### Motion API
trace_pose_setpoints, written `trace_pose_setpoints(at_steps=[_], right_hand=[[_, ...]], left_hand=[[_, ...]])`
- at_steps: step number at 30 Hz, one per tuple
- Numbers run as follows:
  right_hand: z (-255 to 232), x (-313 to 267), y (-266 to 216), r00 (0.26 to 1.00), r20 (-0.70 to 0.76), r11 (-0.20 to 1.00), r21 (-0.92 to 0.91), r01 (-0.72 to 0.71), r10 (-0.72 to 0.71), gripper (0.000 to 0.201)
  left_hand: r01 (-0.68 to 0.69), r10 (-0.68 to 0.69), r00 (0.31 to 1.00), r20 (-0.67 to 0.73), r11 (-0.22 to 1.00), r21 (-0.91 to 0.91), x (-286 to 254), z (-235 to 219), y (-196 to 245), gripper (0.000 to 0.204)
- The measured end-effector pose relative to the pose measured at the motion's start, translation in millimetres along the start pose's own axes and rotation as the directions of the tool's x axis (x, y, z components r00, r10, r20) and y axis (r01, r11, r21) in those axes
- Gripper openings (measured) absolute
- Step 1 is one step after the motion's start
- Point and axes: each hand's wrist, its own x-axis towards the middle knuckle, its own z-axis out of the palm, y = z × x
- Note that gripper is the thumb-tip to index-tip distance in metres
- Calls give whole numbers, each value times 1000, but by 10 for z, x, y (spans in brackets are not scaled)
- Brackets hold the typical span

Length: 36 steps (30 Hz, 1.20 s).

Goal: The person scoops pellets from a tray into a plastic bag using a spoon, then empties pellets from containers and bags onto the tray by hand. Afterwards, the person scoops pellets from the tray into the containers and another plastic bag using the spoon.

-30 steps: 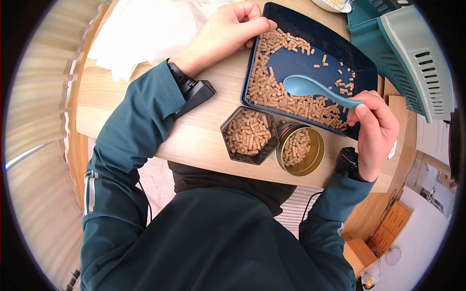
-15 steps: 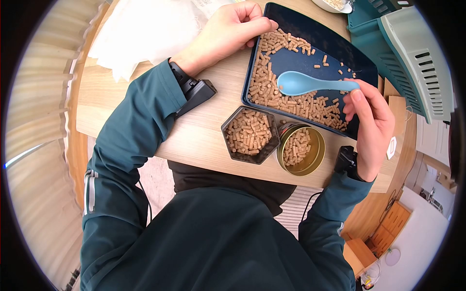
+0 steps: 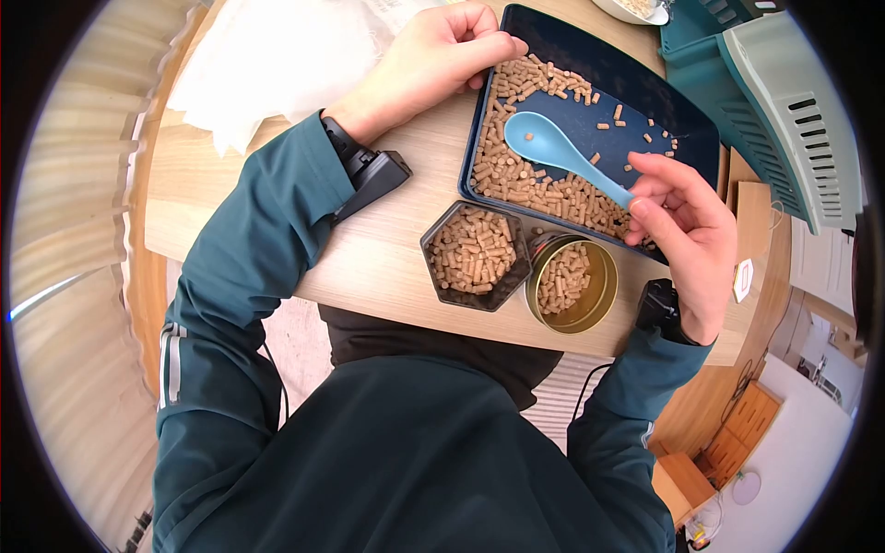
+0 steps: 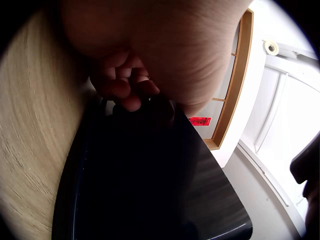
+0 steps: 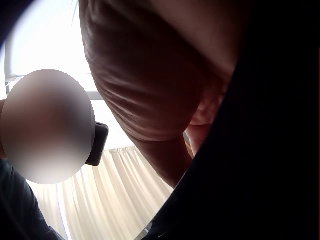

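Note:
My right hand (image 3: 687,230) pinches the end of the handle of a light blue spoon (image 3: 544,143) between thumb and fingers. The spoon's bowl points left over the wood pellets (image 3: 530,189) in a dark blue tray (image 3: 636,60), with a single pellet in it. My left hand (image 3: 442,55) grips the tray's left rim, thumb over the edge. In the left wrist view its fingers (image 4: 120,87) curl against the tray's outer wall (image 4: 135,175). Nearer my body stand a dark hexagonal container (image 3: 445,297) and a gold-rimmed tin (image 3: 604,309), both holding pellets.
White plastic bags (image 3: 267,69) lie left of the tray. A teal and grey pet carrier (image 3: 797,111) stands at the right, and a white bowl (image 3: 636,11) sits at the back. The wooden table's front edge (image 3: 396,323) runs close to my body.
The spoon has swung and shifted leftward over the tray, its bowl now further left and its handle slanting down to the right hand. The left hand has stayed on the rim.

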Motion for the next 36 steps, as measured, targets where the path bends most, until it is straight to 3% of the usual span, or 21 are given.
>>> trace_pose_setpoints(at_steps=[3,6,8,11,15,18,21,23,27,29,36], right_hand=[[10,9,38,1000,6,999,-31,-16,16,37],[11,33,79,997,-76,999,-52,-10,6,37],[27,51,86,989,-114,989,-123,76,-91,35],[4,53,78,991,-91,977,-200,76,-96,32],[12,45,49,991,-73,978,-185,96,-111,30],[50,7,2,995,-102,997,-77,-3,-5,31],[29,-10,-18,1000,-17,995,-96,-26,24,33],[46,0,-31,993,77,972,-214,101,-86,35],[41,-17,-38,987,114,968,-210,137,-115,35],[50,-56,-24,1000,6,999,-36,3,-3,33],[15,-39,-21,999,-2,986,-162,-47,47,29]], left_hand=[[3,-3,1000,-12,1000,-4,-2,27,30,34],[7,-7,1000,-18,1000,0,-7,21,25,34],[5,-5,1000,-13,1000,2,-3,21,12,34],[-5,5,1000,-11,1000,-31,4,27,4,35],[-8,8,1000,-7,1000,0,-1,23,14,36],[-10,10,1000,-5,1000,0,3,13,2,36],[-10,10,1000,-5,1000,-14,-3,21,4,35],[-7,7,1000,-8,1000,-29,-6,30,15,34],[-11,10,1000,-20,999,-49,-1,44,15,34],[-13,11,1000,-24,998,-58,2,39,2,34],[-21,21,1000,-2,1000,-2,7,14,-20,35]])
